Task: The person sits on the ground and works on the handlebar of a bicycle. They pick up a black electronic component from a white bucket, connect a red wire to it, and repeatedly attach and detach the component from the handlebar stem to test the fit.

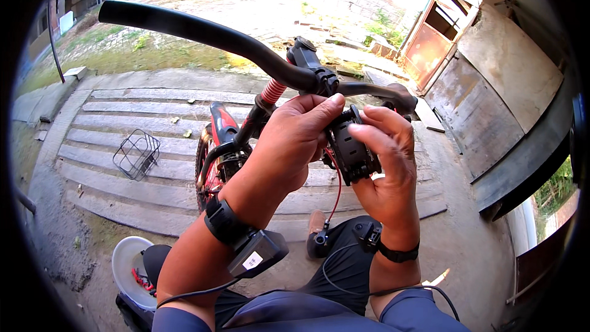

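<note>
Between both hands, in front of the bicycle handlebar [203, 32], is a black slotted plastic part [351, 146] with raised side edges; its exact kind I cannot make out. My left hand [295, 138] grips its upper left edge, thumb on top, the other fingers mostly hidden behind. My right hand [393, 160] curls round the right side, fingertips bent over the face and the palm below. A thin red cable [338, 193] hangs just beneath the part; where its upper end runs is hidden.
Behind my hands stands the bicycle, its red and black front mudguard [224, 124] showing. A black wire basket [136, 154] lies on the slatted paving at left. A white bucket [126, 264] with red items sits lower left. Metal panels [485, 104] line the right side.
</note>
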Action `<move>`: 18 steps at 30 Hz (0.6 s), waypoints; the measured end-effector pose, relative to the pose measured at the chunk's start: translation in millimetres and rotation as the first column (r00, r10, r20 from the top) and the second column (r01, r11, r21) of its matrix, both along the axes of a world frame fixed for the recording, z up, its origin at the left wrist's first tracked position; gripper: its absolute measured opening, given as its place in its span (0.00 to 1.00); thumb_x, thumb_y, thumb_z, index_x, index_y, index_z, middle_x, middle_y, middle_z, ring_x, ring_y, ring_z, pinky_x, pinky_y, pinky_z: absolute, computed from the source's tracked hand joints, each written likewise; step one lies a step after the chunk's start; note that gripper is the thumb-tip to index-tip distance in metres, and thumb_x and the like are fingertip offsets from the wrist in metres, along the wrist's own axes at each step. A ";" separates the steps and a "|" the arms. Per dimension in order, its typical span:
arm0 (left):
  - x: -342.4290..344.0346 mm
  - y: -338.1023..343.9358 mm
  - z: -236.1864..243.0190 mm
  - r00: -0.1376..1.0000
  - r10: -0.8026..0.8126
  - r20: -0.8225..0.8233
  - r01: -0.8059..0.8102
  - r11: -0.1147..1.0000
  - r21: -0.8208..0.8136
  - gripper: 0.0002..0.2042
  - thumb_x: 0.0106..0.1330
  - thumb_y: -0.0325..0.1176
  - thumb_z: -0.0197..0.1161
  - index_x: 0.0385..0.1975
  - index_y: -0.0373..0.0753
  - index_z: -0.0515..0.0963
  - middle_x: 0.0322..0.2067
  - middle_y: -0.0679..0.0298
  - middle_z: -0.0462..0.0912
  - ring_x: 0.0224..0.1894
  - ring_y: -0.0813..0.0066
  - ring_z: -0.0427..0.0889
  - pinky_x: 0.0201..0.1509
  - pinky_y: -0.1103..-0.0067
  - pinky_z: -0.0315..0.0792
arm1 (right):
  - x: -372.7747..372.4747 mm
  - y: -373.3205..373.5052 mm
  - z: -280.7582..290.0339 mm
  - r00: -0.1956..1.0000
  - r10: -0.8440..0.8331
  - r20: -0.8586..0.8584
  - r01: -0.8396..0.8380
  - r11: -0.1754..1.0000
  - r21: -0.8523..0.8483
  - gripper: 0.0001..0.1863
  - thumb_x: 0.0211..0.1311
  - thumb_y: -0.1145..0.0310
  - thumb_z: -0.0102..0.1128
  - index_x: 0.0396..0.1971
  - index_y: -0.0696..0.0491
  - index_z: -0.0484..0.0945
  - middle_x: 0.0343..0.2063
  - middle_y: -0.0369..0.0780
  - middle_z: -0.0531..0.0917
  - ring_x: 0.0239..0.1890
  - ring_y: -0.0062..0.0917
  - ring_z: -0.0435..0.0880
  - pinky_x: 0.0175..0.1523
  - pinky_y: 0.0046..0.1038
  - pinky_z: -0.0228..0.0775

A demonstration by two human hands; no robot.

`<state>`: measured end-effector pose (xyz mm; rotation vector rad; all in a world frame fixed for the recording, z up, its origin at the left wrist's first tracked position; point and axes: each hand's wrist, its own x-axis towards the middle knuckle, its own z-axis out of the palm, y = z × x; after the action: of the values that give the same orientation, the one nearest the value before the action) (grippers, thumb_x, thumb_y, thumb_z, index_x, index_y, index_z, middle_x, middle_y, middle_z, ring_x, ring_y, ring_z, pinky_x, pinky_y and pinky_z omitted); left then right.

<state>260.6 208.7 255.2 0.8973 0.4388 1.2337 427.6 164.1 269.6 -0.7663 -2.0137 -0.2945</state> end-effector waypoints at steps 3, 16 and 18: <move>3.6 1.1 -0.9 0.999 0.012 0.045 -0.012 1.000 0.008 0.08 0.73 0.39 0.60 0.36 0.42 0.79 0.24 0.74 0.79 0.19 0.91 0.70 0.18 0.90 0.57 | 1.0 -2.6 -9.5 0.985 -0.005 -0.171 -0.023 0.986 -0.166 0.35 0.43 0.86 0.65 0.57 0.55 0.70 0.55 0.47 0.74 0.52 0.37 0.81 0.46 0.28 0.78; 11.1 -6.9 -0.4 0.987 0.043 0.156 -0.037 0.999 -0.040 0.08 0.73 0.36 0.59 0.39 0.39 0.79 0.28 0.71 0.81 0.23 0.89 0.73 0.21 0.90 0.61 | -3.3 -21.7 -30.1 0.194 -0.256 -0.947 -0.953 0.182 -0.244 0.41 0.71 0.39 0.45 0.65 0.62 0.61 0.44 0.57 0.82 0.35 0.43 0.88 0.29 0.32 0.83; 15.5 -5.2 -0.8 0.984 0.067 0.165 -0.058 0.997 -0.056 0.08 0.74 0.36 0.59 0.38 0.39 0.79 0.28 0.72 0.81 0.23 0.89 0.73 0.21 0.90 0.60 | -5.4 -22.1 -27.9 0.198 -0.228 -0.953 -0.938 0.237 -0.252 0.35 0.72 0.44 0.50 0.62 0.61 0.65 0.42 0.52 0.83 0.34 0.39 0.88 0.28 0.30 0.83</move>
<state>276.0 203.5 254.4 0.7350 0.3648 1.3380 422.1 142.0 241.7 -0.5368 -0.8595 1.6002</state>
